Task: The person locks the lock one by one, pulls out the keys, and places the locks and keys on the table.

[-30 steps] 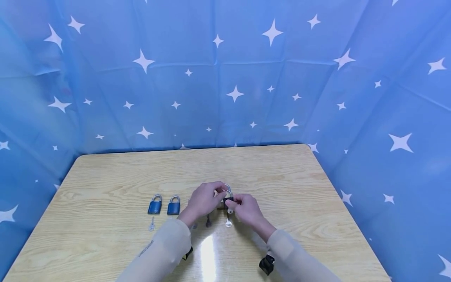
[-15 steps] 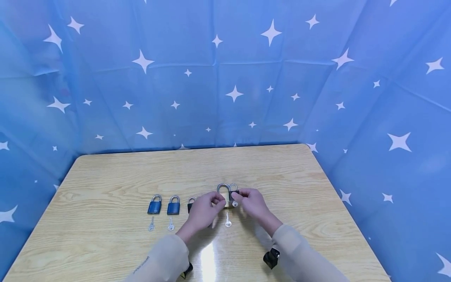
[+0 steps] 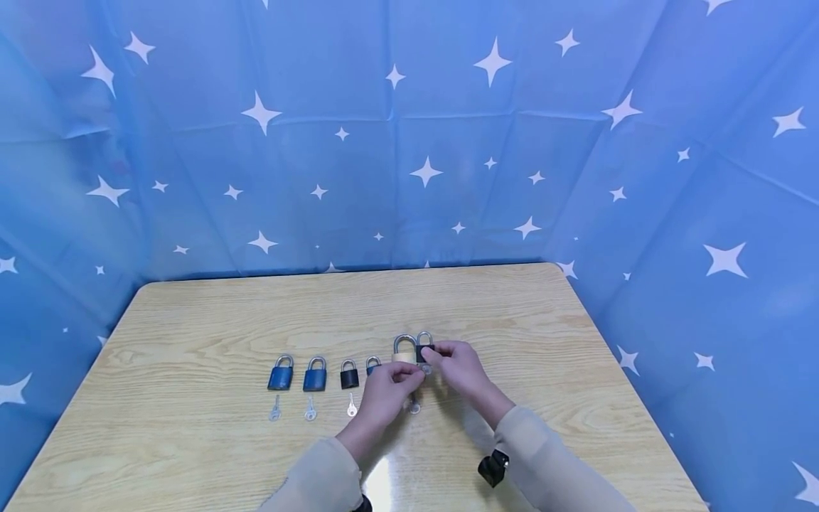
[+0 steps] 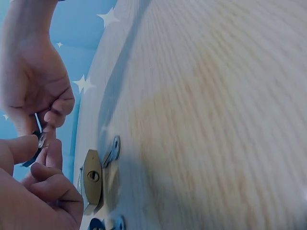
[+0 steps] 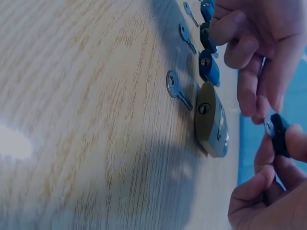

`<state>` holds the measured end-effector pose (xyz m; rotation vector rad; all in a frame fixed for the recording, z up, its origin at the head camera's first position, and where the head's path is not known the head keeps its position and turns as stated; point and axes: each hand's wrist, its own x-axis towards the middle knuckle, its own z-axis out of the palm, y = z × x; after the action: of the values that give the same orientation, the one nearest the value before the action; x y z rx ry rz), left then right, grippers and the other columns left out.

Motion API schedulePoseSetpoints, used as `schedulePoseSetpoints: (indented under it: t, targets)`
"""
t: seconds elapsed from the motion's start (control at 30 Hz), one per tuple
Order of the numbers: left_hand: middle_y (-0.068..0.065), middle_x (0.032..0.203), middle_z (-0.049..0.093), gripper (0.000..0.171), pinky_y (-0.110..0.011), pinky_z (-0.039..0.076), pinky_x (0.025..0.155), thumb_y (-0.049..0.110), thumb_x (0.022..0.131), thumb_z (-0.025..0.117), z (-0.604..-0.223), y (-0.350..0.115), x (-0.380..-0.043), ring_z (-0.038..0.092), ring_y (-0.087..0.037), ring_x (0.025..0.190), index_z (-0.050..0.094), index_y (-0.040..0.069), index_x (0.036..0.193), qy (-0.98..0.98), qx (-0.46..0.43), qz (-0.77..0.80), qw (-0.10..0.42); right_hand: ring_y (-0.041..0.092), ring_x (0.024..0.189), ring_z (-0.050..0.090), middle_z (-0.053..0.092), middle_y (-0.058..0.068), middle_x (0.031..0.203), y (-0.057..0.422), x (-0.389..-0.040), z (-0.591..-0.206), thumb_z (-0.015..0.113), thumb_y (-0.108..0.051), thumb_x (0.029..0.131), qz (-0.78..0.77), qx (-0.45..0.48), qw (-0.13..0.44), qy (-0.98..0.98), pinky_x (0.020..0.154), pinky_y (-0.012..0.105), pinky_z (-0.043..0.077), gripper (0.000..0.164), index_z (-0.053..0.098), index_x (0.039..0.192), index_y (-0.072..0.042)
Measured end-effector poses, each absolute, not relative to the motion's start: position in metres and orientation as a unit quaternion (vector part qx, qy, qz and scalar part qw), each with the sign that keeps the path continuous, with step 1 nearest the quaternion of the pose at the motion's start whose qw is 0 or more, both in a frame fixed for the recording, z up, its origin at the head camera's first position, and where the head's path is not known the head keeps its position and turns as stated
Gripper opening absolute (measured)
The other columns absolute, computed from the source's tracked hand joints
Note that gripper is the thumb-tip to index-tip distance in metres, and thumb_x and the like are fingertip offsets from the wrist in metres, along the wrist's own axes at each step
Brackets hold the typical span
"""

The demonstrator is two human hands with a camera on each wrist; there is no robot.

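Note:
In the head view my right hand (image 3: 459, 366) holds a small black padlock (image 3: 425, 354) above the table, shackle up. A key (image 5: 269, 126) sits at the padlock's underside in the right wrist view. My left hand (image 3: 386, 390) has its thumb and fingertips at the key's head, pinching it. Just behind my hands a larger brass padlock (image 3: 404, 350) lies on the table, its keyhole facing the left wrist camera. A loose key (image 5: 175, 87) lies in front of it. A blue padlock (image 3: 372, 363) is partly hidden by my left hand.
Leftward in a row lie another black padlock (image 3: 349, 375) and two blue padlocks, one of them the leftmost padlock (image 3: 280, 373). Keys, such as the leftmost key (image 3: 275, 408), lie before them. A starry blue curtain (image 3: 409, 142) hangs behind the wooden table (image 3: 211, 313).
My right hand has shifted slightly right with the black padlock. The left hand left the padlock's shackle side, drew back, then came to the key at its underside.

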<state>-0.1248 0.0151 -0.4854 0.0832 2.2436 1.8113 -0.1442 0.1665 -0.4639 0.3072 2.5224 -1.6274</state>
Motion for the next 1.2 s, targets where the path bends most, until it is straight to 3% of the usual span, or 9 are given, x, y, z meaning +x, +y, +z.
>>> schedulePoseSetpoints:
  t: [0.33, 0.7, 0.97, 1.2]
  targets:
    - [-0.015, 0.092, 0.071, 0.024, -0.030, 0.049, 0.070, 0.027, 0.085, 0.072, -0.490, 0.025, -0.126, 0.064, -0.025, 0.084, 0.070, 0.005, 0.094, 0.733, -0.031, 0.666, 0.137, 0.021, 0.096, 0.057, 0.069, 0.008, 0.098, 0.164, -0.141, -0.465, 0.065, -0.022, 0.090, -0.548, 0.093, 0.062, 0.829, 0.087, 0.042, 0.043, 0.018, 0.072, 0.093, -0.005]
    - [-0.013, 0.090, 0.071, 0.025, -0.036, 0.051, 0.072, 0.026, 0.083, 0.074, -0.493, 0.029, -0.129, 0.064, -0.026, 0.083, 0.070, 0.004, 0.094, 0.712, -0.045, 0.688, 0.134, 0.020, 0.097, 0.057, 0.069, 0.007, 0.099, 0.165, -0.142, -0.465, 0.064, -0.023, 0.091, -0.549, 0.103, 0.062, 0.827, 0.089, 0.042, 0.043, 0.019, 0.072, 0.095, -0.006]
    - [-0.006, 0.087, 0.071, 0.021, -0.040, 0.050, 0.077, 0.024, 0.083, 0.073, -0.498, 0.030, -0.125, 0.063, -0.025, 0.086, 0.070, 0.006, 0.092, 0.712, -0.050, 0.687, 0.134, 0.019, 0.086, 0.052, 0.065, 0.005, 0.091, 0.166, -0.141, -0.465, 0.063, -0.024, 0.091, -0.538, 0.105, 0.070, 0.834, 0.074, 0.033, 0.040, 0.020, 0.071, 0.089, -0.006]
    - [-0.009, 0.086, 0.072, 0.017, -0.030, 0.049, 0.065, 0.021, 0.082, 0.074, -0.505, 0.033, -0.115, 0.063, -0.022, 0.078, 0.071, 0.007, 0.090, 0.703, -0.023, 0.694, 0.153, 0.021, 0.097, 0.056, 0.069, 0.008, 0.100, 0.169, -0.147, -0.458, 0.062, -0.024, 0.092, -0.549, 0.102, 0.057, 0.828, 0.089, 0.041, 0.042, 0.022, 0.072, 0.097, -0.005]
